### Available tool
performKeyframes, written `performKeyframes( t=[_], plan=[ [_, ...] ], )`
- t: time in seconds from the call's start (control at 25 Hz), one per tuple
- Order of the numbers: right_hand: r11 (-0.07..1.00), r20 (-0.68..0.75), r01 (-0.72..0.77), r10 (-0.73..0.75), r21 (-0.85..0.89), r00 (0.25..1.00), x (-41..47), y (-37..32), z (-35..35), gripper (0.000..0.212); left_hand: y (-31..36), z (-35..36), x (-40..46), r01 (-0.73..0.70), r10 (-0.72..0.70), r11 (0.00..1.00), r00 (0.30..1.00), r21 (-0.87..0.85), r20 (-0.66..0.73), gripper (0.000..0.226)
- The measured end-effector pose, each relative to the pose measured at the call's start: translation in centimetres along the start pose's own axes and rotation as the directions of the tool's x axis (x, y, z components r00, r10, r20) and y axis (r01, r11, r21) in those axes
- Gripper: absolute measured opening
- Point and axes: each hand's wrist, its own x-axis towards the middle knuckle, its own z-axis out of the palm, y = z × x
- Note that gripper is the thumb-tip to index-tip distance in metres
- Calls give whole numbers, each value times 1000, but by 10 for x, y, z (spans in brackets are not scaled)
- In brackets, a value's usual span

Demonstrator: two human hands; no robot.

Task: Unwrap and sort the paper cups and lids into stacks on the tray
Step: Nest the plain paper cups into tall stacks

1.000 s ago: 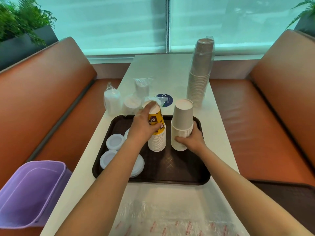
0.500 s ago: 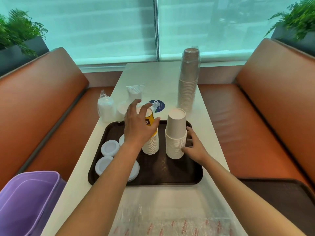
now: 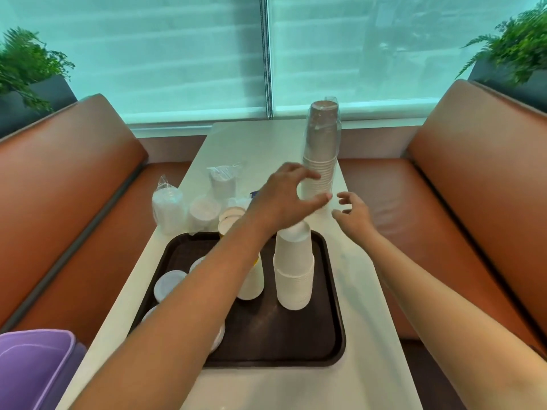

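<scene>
Both hands, left (image 3: 281, 199) and right (image 3: 353, 213), fingers spread and holding nothing, flank the wrapped cup stack (image 3: 321, 161) near the table's right edge, beyond the tray (image 3: 334, 291)

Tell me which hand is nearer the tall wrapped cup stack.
Left. The left hand spreads open against the front of the tall wrapped cup stack, while the right hand hovers open just beside its base.

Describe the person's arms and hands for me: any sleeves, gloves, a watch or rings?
Both forearms are bare right down to the frame's lower edge, with no sleeve in sight. The left hand and right hand are ungloved. No watch, bracelet or ring shows on either.
</scene>
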Motion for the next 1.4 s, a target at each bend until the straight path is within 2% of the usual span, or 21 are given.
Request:
performKeyframes(
  t=[0.16,0.36,0.68,0.8,1.0,1.16,1.28,1.4],
  plan=[
    [999,-24,13,-12,31,1000,42,-12,-2,42,6,-13,73,51,-54,998,997,-43,-61,54],
    [999,-62,0,2,42,998,87,-6,0,58,5,-9,148,62,-65,997,996,-52,-64,69],
    [994,84,-106,107,-18,991,143,39,12,85,-3,20,238,82,-96,983,992,163,80,83],
    [990,136,-131,136,-42,981,154,55,26,101,-7,34,252,49,-83,977,984,208,159,80],
    [974,256,-226,212,27,943,162,62,52,131,-18,32,247,12,-23,990,997,143,76,60],
    [975,188,-215,222,-54,957,162,59,70,111,-30,27,236,12,-15,997,999,81,45,55],
    [985,132,-169,164,29,978,160,70,69,99,-37,23,225,27,-27,999,999,21,17,53],
    [979,89,-143,131,145,987,150,71,60,97,-39,15,213,33,-34,999,999,-26,-38,55]
  ],
)
